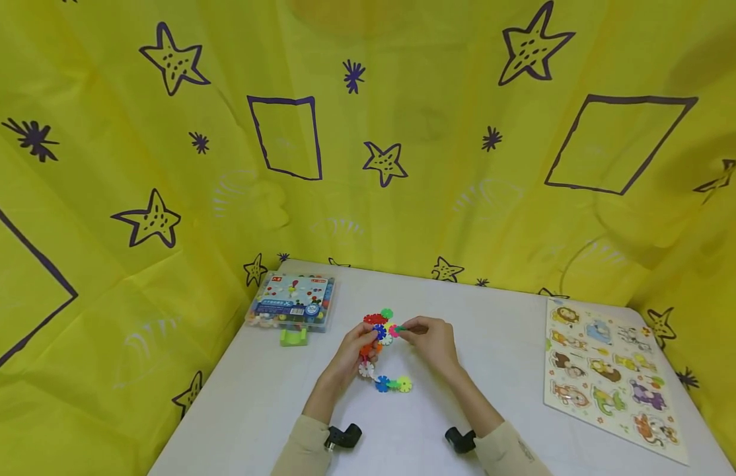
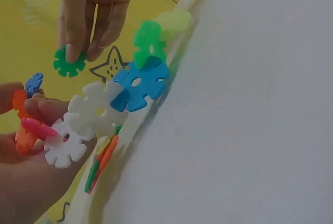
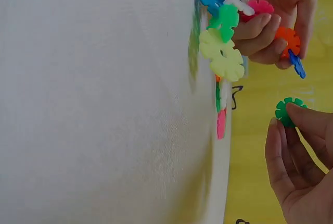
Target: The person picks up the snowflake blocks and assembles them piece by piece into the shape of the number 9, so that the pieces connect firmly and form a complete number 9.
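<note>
My left hand (image 1: 345, 357) grips a chain of notched plastic snowflake discs by its orange discs (image 3: 287, 41). A dark blue disc (image 3: 296, 64) sticks out past the fingertips. From the hand the chain hangs on through pink, white (image 2: 96, 110), blue (image 2: 140, 84), green and pale yellow (image 3: 222, 56) discs. My right hand (image 1: 432, 340) pinches a single green disc (image 3: 290, 111) between thumb and fingers. A gap separates that disc from the chain in both wrist views. Beyond the left hand, more discs, among them a red one (image 1: 375, 318), lie on the table.
A clear lidded case (image 1: 293, 301) of small coloured parts sits at the back left, with a light green piece (image 1: 293, 338) at its front. An animal picture board (image 1: 606, 396) lies on the white table (image 1: 487, 403) at right. Yellow patterned cloth (image 1: 427, 218) surrounds the table.
</note>
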Demonstrator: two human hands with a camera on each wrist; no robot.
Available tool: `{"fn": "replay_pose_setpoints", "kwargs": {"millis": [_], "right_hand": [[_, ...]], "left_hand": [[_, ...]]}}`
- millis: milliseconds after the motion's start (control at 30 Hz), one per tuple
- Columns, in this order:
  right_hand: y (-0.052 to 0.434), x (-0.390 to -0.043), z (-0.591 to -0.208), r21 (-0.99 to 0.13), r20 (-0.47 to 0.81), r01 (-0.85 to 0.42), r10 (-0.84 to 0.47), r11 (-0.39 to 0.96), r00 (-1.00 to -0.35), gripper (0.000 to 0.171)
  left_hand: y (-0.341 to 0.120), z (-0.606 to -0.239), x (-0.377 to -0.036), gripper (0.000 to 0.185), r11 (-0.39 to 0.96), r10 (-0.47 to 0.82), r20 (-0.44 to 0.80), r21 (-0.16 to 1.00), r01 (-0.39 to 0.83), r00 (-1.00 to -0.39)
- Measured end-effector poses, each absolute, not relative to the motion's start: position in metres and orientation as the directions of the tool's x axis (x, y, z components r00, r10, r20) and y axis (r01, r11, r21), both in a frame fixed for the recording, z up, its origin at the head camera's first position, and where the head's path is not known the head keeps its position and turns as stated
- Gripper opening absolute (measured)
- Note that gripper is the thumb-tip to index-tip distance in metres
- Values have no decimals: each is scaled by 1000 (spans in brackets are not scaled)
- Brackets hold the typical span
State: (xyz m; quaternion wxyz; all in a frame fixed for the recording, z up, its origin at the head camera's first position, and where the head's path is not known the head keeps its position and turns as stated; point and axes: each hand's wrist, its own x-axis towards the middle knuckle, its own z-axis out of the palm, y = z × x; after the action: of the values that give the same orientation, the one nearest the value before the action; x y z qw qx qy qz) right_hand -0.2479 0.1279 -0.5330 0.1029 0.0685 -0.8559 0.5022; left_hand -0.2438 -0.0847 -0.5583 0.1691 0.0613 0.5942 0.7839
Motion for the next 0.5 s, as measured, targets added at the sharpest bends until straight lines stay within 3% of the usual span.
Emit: {"fn": "replay_pose_setpoints", "kwargs": {"millis": [500], "right_hand": [[118, -234, -532, -859, 371, -363, -48, 361, -927, 11]], "left_hand": [[-80, -557, -241, 13, -279, 366, -125, 931, -237, -922]]}}
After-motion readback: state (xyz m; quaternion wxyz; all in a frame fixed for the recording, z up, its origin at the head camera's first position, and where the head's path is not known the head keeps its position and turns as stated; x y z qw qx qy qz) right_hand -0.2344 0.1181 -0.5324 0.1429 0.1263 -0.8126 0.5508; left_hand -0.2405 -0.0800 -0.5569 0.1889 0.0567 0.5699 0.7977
